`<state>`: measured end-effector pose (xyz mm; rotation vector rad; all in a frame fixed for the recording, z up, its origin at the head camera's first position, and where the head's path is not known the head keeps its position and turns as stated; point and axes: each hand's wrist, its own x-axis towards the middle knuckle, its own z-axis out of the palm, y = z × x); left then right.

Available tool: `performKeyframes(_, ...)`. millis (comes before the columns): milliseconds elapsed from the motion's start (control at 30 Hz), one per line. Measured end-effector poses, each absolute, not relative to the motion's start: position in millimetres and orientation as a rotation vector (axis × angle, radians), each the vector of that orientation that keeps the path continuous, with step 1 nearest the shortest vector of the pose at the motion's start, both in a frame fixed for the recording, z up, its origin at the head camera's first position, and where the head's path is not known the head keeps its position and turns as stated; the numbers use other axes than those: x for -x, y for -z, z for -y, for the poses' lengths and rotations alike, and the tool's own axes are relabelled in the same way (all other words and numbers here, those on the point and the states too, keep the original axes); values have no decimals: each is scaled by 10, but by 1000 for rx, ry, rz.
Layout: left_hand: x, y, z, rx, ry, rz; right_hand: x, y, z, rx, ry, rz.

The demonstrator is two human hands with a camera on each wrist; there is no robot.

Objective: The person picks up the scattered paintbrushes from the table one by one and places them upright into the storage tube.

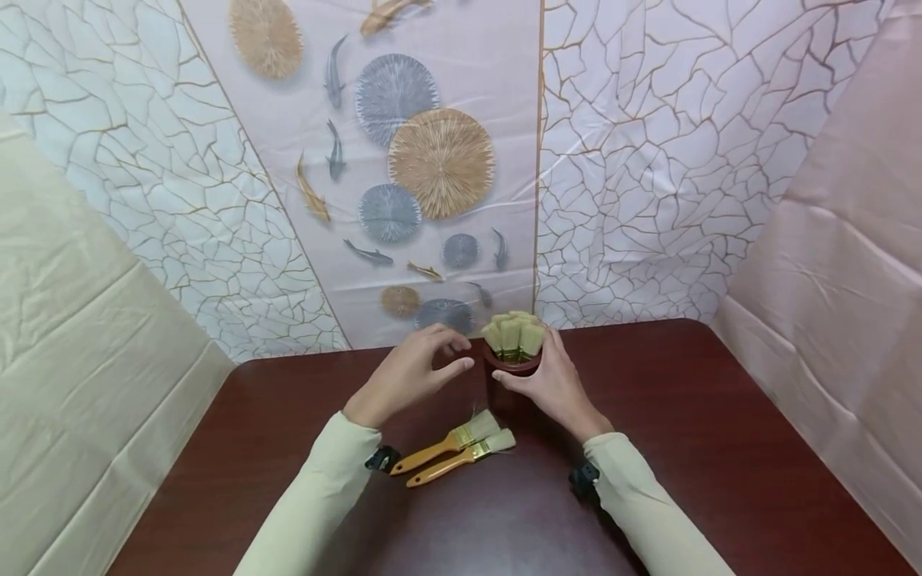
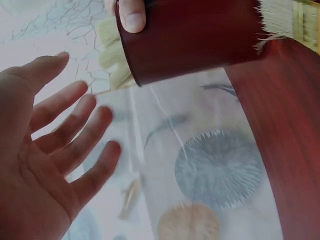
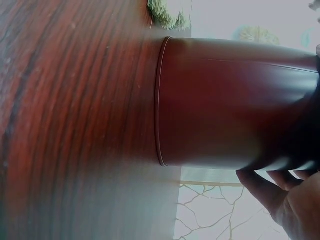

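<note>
A dark red cylindrical cup (image 1: 510, 382) stands on the wooden table (image 1: 720, 448) with several paintbrushes (image 1: 513, 336) in it, bristles up. My right hand (image 1: 551, 382) is wrapped round the cup's right side; its thumb (image 2: 132, 14) lies on the cup (image 2: 195, 37) wall, and the cup (image 3: 235, 102) fills the right wrist view. My left hand (image 1: 418, 372) hovers just left of the cup with its fingers (image 2: 75, 135) spread and relaxed, holding nothing. Two paintbrushes with orange handles (image 1: 454, 450) lie side by side on the table in front of the cup.
A patterned backdrop (image 1: 432, 160) with fish and round shapes hangs behind the table's far edge. Cloth-covered panels stand at the left (image 1: 86, 336) and the right (image 1: 843, 304). The table edge runs close behind the cup.
</note>
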<state>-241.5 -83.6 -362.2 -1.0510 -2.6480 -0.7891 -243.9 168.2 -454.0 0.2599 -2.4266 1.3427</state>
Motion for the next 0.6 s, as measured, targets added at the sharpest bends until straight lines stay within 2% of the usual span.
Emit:
performKeyframes(300,2196,3812,1153,937,886,2811,2459,4556,-1679,-263,-1343,2417)
performKeyframes(600,2085,4253,1241,827,972,2940,2456,4545,-1675,-242,-1338,2435)
